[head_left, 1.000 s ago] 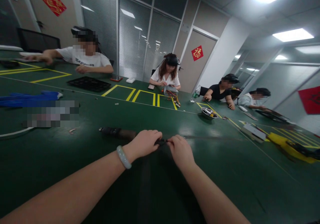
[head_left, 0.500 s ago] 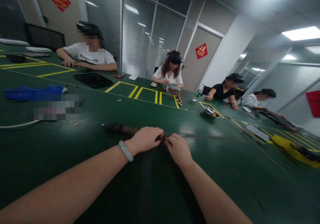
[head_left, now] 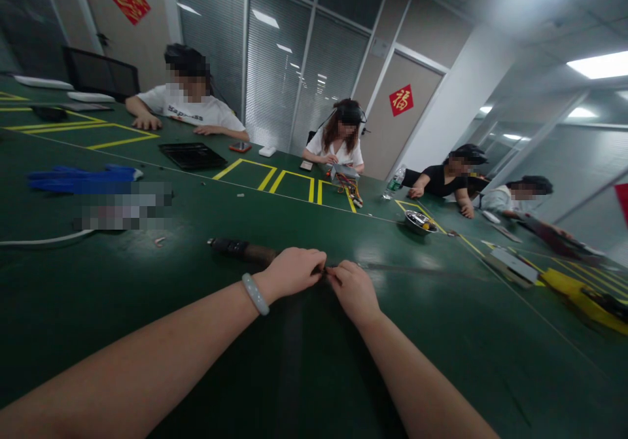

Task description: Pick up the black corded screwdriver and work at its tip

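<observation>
My left hand (head_left: pixel 297 272), with a pale bracelet (head_left: pixel 256 294) at its wrist, has its fingers pinched together near the middle of the view. Fingertip to fingertip with it, my right hand (head_left: pixel 354 290) is closed in a pinch too. Something small and dark shows between the fingertips, too small to make out. A dark cylindrical tool (head_left: pixel 240 250) with a brownish section and a metal tip lies on the green table (head_left: pixel 206 334), just behind my left hand, which hides its right end.
Blue gloves (head_left: pixel 83 179) and a blurred object with a white cable (head_left: pixel 49 240) lie at left. Beyond are a black tray (head_left: pixel 192 156), a metal bowl (head_left: pixel 419 222), a bottle (head_left: pixel 394 183) and a yellow item (head_left: pixel 579 293). Several people sit along the far side.
The view has shifted slightly, so the surroundings appear a little further right. Both hands keep their pinch, fingertips together. The far-left person's hands have moved apart.
</observation>
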`<state>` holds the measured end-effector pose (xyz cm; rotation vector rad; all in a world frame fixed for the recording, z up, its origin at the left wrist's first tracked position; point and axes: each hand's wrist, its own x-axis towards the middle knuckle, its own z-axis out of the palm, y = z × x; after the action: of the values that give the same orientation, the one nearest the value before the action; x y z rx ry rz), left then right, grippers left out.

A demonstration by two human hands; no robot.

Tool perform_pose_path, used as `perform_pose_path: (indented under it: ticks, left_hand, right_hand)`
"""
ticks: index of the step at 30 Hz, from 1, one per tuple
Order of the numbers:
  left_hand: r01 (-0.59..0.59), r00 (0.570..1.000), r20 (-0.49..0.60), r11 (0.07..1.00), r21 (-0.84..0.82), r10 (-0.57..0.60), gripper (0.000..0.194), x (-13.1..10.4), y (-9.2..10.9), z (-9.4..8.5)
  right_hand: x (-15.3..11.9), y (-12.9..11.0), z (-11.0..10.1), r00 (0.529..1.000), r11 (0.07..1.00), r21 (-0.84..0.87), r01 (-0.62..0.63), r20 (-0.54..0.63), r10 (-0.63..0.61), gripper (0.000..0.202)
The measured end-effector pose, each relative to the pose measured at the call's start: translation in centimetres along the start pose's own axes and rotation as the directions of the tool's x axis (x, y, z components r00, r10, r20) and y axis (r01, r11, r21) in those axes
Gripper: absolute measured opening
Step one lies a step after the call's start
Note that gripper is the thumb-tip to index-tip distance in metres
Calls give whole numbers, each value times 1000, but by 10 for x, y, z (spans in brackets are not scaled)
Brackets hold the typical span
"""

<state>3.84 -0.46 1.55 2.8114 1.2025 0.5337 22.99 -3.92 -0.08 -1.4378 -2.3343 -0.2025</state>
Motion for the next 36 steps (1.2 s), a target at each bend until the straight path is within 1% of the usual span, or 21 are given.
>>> perform_pose_path:
  ticks: [4,8,11,14,19,22,24,25,28,31,34,35,36]
  left_hand:
    - [-15,1000,8,1000,17,15,11,1,2,1]
    - [19,1000,11,999,38,-20,15,1,3,2]
    - [-29,999,15,999,39,29,18,0,4,1]
    - [-49,999,17,997,60,48,20,-1,4,-1]
    - [-26,1000,16,995,93,25,38,-2,-1,-8]
    - [22,997,73,995,100,-30,53,-4,-10,-15]
    - [42,990,129,993,107,-56,64,-6,-18,-21]
    - [47,986,154,993,112,-64,68,-7,-21,-24]
    - [50,971,227,992,113,-75,74,-7,-28,-29]
    - [56,958,273,992,110,-84,83,-6,-29,-31]
    - [77,944,311,990,116,-110,92,-4,-27,-31]
    - [80,939,325,990,114,-113,92,-4,-27,-32]
    - [78,935,336,991,112,-112,90,-4,-27,-32]
  right_hand:
    - [4,4,3,1000,999,-39,20,-5,-20,17]
    - [8,7,7,997,996,-59,73,1,-73,13]
    - [10,9,12,997,993,-98,65,45,-61,14]
    - [12,11,14,991,987,-129,98,102,-85,11]
    - [16,11,11,980,980,-113,167,127,-152,9]
    - [11,21,5,978,977,-124,175,134,-159,8]
    - [1,39,-2,983,980,-145,136,140,-116,9]
    - [-7,52,-6,986,983,-157,100,145,-77,10]
    - [-39,106,-25,981,977,-204,-57,168,92,15]
    - [-81,172,-47,939,934,-251,-254,166,300,20]
    - [-126,234,-66,880,881,-240,-408,153,450,23]
    - [-141,251,-71,868,861,-220,-458,98,487,21]
    - [-155,266,-74,858,841,-198,-503,5,514,20]
